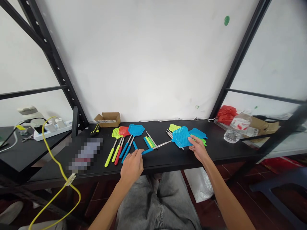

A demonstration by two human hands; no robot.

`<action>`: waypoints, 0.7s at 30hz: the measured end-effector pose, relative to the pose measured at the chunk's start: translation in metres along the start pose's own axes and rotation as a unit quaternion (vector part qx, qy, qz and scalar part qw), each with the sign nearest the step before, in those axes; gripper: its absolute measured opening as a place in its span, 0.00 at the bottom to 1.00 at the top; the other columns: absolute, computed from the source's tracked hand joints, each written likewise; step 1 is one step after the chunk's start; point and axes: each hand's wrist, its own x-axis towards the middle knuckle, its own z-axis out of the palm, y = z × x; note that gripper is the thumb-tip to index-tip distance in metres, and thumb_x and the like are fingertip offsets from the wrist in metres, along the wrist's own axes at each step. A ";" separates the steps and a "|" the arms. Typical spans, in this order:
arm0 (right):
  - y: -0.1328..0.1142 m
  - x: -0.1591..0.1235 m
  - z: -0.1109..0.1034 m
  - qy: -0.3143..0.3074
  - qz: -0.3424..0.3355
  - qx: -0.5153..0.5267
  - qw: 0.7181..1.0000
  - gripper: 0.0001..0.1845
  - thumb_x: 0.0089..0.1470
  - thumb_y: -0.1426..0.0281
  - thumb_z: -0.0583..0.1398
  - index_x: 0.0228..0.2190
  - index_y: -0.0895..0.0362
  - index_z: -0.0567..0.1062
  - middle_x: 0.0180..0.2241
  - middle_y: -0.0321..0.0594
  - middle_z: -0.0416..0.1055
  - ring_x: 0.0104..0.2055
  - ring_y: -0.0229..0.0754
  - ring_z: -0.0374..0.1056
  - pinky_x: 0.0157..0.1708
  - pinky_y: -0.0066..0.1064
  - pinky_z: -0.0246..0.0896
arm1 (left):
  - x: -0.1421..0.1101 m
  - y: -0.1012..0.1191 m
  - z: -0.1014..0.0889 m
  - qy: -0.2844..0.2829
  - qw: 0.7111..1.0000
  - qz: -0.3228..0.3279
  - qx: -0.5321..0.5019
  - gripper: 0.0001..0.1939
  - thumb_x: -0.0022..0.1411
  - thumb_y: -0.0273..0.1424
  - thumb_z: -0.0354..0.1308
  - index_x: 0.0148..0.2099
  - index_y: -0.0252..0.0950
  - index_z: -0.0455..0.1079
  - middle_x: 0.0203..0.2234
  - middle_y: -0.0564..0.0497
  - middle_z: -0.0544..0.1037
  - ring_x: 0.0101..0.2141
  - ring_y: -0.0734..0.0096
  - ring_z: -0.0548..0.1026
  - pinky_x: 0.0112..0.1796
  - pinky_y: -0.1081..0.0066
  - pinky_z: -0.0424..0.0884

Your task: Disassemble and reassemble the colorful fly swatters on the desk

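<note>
A blue fly swatter (pixel 182 137) with a metal rod and blue handle is held across the front of the black table. My left hand (pixel 133 163) is closed around its handle, and my right hand (pixel 197 147) pinches the right edge of its mesh head. Left of my left hand lie several whole fly swatters in yellow-green, red (pixel 124 131) and blue (pixel 136 129). Between the hands, behind the rod, rest loose blue and green handles (pixel 150 142) and thin metal rods. Behind the held head are loose swatter heads, blue (pixel 199 132) and yellow-green (pixel 175 127).
An open cardboard box (pixel 109 119) stands at the wall beside a black and yellow cutter (pixel 95 129). A yellow cable (pixel 51 148) hangs at the left near a white power strip (pixel 52 130). To the right are a water bottle (pixel 238 126) and a red plastic bag (pixel 226 114).
</note>
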 end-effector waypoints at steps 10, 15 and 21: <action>-0.002 -0.002 0.000 -0.069 -0.001 -0.064 0.996 0.19 0.49 0.55 0.67 0.27 0.56 0.70 0.23 0.29 0.51 0.21 0.31 0.42 0.18 0.26 0.40 | -0.001 0.003 -0.007 -0.004 1.000 0.002 -0.024 0.15 0.72 0.34 0.41 0.49 0.39 0.67 0.39 0.49 0.79 0.33 0.60 0.74 0.36 0.64 0.64; -0.002 -0.002 0.002 -0.116 -0.007 -0.119 0.986 0.20 0.51 0.52 0.64 0.29 0.55 0.71 0.23 0.30 0.53 0.21 0.32 0.44 0.19 0.27 0.41 | -0.002 0.004 -0.010 -0.029 0.999 -0.004 -0.043 0.17 0.73 0.40 0.41 0.51 0.41 0.67 0.40 0.50 0.80 0.33 0.61 0.74 0.33 0.67 0.63; -0.005 -0.004 0.003 -0.153 -0.011 -0.170 0.974 0.22 0.53 0.49 0.62 0.26 0.55 0.67 0.22 0.30 0.54 0.22 0.34 0.48 0.21 0.26 0.46 | -0.001 0.000 -0.010 -0.058 0.997 -0.004 -0.058 0.18 0.73 0.39 0.39 0.52 0.41 0.67 0.38 0.49 0.80 0.33 0.61 0.75 0.31 0.67 0.62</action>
